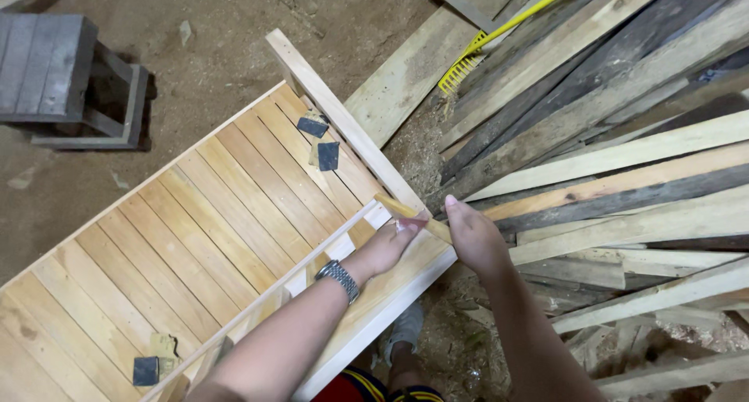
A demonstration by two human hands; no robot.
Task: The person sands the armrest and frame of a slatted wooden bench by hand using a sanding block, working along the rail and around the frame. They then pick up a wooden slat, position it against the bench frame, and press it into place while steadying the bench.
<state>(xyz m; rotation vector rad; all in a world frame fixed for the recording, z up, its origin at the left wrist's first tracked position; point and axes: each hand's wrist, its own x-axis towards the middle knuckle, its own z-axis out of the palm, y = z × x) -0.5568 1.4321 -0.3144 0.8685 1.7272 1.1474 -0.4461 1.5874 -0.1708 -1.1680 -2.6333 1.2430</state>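
Observation:
My left hand (388, 243), with a metal watch on its wrist, pinches a thin wooden stick (402, 209) near the corner of a slatted wooden panel (203, 238). My right hand (473, 234) grips the same stick at its other end, just past the panel's pale frame rail (343, 121). The stick lies across the frame corner. A thin wooden rail (312, 261) runs along the panel under my left forearm.
Dark sandpaper pieces (321, 144) lie on the panel's far end, and another sandpaper piece (147, 369) lies near its front. A pile of rough planks (624, 152) with a yellow rake (484, 43) fills the right. A grey wooden stool (62, 74) stands at top left on the dirt floor.

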